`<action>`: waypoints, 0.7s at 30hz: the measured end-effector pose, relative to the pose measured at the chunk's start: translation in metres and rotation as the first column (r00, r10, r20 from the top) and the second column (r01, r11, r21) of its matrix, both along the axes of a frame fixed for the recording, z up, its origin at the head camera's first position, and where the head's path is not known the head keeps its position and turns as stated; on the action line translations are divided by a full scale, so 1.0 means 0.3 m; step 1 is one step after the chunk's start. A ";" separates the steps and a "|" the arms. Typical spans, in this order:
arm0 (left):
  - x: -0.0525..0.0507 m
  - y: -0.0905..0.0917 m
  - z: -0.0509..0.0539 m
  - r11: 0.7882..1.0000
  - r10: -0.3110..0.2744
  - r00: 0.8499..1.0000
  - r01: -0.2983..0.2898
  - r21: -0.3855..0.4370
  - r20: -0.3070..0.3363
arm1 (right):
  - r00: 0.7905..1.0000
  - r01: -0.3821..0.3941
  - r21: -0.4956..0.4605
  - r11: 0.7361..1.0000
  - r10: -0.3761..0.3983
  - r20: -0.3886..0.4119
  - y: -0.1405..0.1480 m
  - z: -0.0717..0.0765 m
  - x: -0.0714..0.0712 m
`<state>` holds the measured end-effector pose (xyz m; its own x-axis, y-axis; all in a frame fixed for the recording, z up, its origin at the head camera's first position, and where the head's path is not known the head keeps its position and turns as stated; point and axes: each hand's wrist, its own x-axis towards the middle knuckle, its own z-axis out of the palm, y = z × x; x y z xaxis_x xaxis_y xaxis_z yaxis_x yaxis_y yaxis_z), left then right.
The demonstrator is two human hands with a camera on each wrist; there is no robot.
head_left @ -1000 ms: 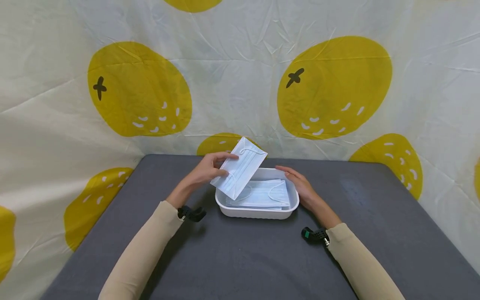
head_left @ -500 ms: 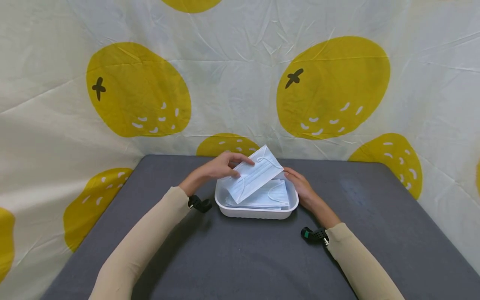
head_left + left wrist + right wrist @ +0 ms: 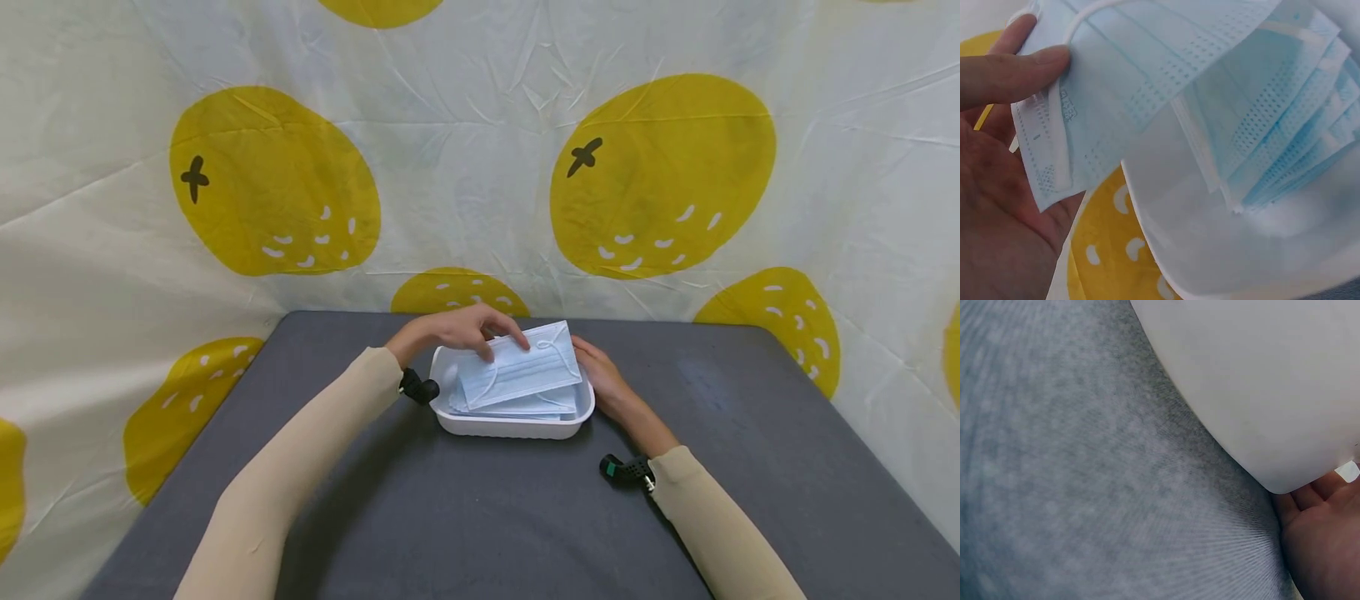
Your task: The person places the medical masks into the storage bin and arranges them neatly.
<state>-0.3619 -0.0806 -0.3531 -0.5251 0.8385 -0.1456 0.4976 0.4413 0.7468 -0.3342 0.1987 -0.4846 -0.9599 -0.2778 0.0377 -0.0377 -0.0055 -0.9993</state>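
My left hand pinches a pale blue disposable face mask by its left end, between thumb and fingers. The held mask slants over a white plastic tub, above a stack of similar masks. Fanned edges of the stacked masks show in the left wrist view, below the held mask. At the tub's right side, my right hand rests against the outer wall with fairly straight fingers. In the right wrist view its fingers touch the tub's lower edge, partly hidden by it.
A dark grey table lies under the tub. Behind it hangs a pale curtain with large yellow fruit prints. Black straps, on the left wrist and the right wrist, sit near the sleeve cuffs.
My left hand has moved right and the held mask has come down over the tub, turning flatter above the stack. The right hand and the tub have stayed in place.
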 end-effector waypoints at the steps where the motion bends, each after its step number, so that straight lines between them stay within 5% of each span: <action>1: -0.003 0.004 0.001 1.000 -0.008 1.000 0.008 -0.007 0.009 | 1.000 0.001 -0.003 1.000 -0.001 0.008 -0.003 0.001 0.001; 11: -0.031 0.041 0.005 0.995 -0.069 0.992 0.077 -0.071 0.107 | 1.000 -0.010 0.021 1.000 0.011 -0.010 -0.004 0.006 -0.004; 21: -0.044 0.063 -0.025 0.980 -0.061 0.994 0.076 -0.182 0.088 | 0.999 -0.031 0.025 0.999 0.032 -0.021 -0.011 0.011 -0.004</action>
